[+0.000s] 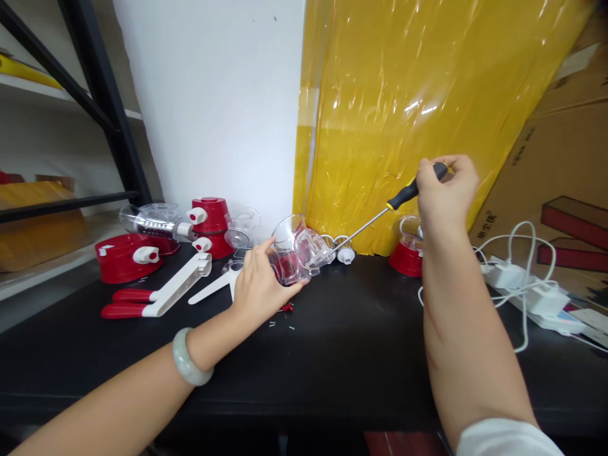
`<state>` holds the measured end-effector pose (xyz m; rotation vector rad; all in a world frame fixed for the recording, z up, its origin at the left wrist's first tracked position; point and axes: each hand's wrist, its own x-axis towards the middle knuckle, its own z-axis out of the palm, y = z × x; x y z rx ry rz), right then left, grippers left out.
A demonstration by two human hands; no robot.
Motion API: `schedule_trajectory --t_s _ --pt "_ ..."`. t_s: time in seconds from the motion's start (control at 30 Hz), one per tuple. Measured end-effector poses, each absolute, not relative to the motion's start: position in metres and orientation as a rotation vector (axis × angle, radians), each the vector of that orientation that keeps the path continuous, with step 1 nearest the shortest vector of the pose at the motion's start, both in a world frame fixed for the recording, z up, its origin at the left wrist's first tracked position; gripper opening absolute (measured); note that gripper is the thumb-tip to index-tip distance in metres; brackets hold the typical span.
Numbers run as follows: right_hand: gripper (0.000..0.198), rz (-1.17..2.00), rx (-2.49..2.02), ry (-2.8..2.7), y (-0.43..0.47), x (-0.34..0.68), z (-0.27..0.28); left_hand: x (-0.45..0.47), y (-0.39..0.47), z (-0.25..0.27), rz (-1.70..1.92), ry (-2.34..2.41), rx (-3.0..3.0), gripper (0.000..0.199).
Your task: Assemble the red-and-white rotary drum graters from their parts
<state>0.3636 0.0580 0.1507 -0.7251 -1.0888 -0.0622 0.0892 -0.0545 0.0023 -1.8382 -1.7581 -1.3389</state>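
My left hand (260, 277) is closed around a clear plastic housing (311, 248) just above the black table, tilting it to the right. My right hand (449, 190) grips a screwdriver (403, 195) by its black and yellow handle. The long metal shaft slopes down to the left, and its tip is at the right end of the clear housing; whether it sits in a screw I cannot tell. Below my left hand lie a small red part (287, 308) and several tiny screws (272, 325). Two drum-shaped grater cylinders (345, 251) stand behind the screwdriver tip.
On the left are red bases (124, 258), a white handle piece with red grips (159, 294) and a white flat part (213, 288). Another red base (406, 256) stands at the back right. A power strip (551, 313) with white cables lies farther right, before a cardboard box (560, 164).
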Motion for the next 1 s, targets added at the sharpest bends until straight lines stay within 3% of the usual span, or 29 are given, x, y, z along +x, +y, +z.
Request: schedule_trajectory --t_s 0.17,0.33,0.43,0.63,1.0 --pt "0.025 0.051 -0.558 -1.127 0.050 0.361 0.157 0.080 -0.044 -0.002 -1.597 -1.751 -2.135 0.103" --pt "0.021 0.583 -0.197 -1.219 0.017 0.362 0.167 0.077 -0.045 0.001 -1.809 -1.425 -2.851 0.087" --pt "0.018 0.840 -0.040 -1.189 0.002 0.358 0.168 0.081 -0.051 0.003 -1.831 -1.391 -2.905 0.085" --pt "0.025 0.859 -0.072 -1.010 0.009 0.349 0.165 0.090 -0.054 -0.003 -1.856 -1.647 -2.534 0.091" --pt "0.023 0.867 -0.140 -0.893 0.021 0.349 0.165 0.092 -0.055 -0.005 -1.834 -1.662 -2.331 0.098"
